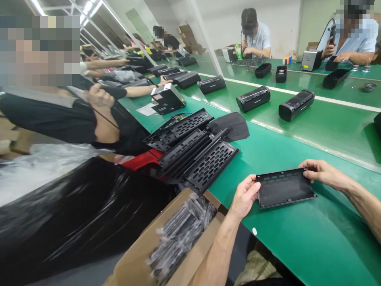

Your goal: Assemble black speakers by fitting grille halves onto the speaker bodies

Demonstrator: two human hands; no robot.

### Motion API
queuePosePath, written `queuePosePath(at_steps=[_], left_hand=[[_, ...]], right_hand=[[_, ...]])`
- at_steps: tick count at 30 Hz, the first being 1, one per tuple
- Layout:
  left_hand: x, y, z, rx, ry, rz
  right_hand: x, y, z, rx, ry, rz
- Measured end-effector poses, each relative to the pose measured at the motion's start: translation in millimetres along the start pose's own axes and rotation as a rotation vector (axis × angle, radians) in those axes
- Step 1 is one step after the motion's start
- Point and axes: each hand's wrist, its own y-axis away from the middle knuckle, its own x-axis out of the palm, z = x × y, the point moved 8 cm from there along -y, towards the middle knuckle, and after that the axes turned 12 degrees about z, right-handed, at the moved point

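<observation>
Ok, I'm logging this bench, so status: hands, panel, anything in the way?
Left hand gripping panel at left end, right hand at far right corner. Panel over table. Nothing blocking; other panels piled left.

A green worktable [297, 242] spread beneath the right hand [321, 172]; a pale wall [281, 26] rose far beyond it, with bright ceiling lights [87, 8] far to the hand's left.

On flat green tabletop [276, 242]: black slotted plastic panels [212, 165], heaped left of black rectangular plastic panel [285, 191] between left hand [244, 195] and right hand [323, 173]. Before heap, open brown cardboard box [131, 258]. Behind, black oblong plastic housings [253, 100].
</observation>
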Motion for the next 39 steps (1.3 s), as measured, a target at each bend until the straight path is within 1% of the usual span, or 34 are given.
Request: queuePosePath(at_steps=[5,10,15,17,21,23,30,34,39], left_hand=[[-2.0,-0.6,0.9,-0.002,0.006,-0.015],[-5.1,-1.3,0.9,0.025,-0.016,0.013],[-10.6,1.3,-0.6,0.083,-0.035,0.007],[-11.0,2.5,-1.6,0.103,-0.040,0.000],[-10.1,3.4,-3.0,0.118,-0.076,-0.016],[-9.9,3.4,-3.3,0.121,-0.083,-0.021],[-11.4,3.4,-2.6,0.125,-0.094,-0.037],[-13.1,3.6,-2.5,0.150,-0.112,-0.039],[-15.7,3.1,2.4,0.139,-0.118,-0.031]], right_hand=[[0.6,-0.4,1.1,-0.010,-0.041,0.032],[-0.5,-2.6,1.2,-0.025,-0.078,0.024],[1.8,0.2,5.6,-0.060,-0.200,0.086],[2.2,2.9,3.9,-0.043,-0.231,0.122],[7.7,6.8,-5.0,0.054,-0.174,0.231],[10.2,6.9,-7.3,0.073,-0.143,0.264],[12.5,6.6,-4.1,0.038,-0.168,0.289],[14.0,7.5,-2.4,0.033,-0.169,0.317],[14.5,7.2,-2.0,0.019,-0.223,0.324]])
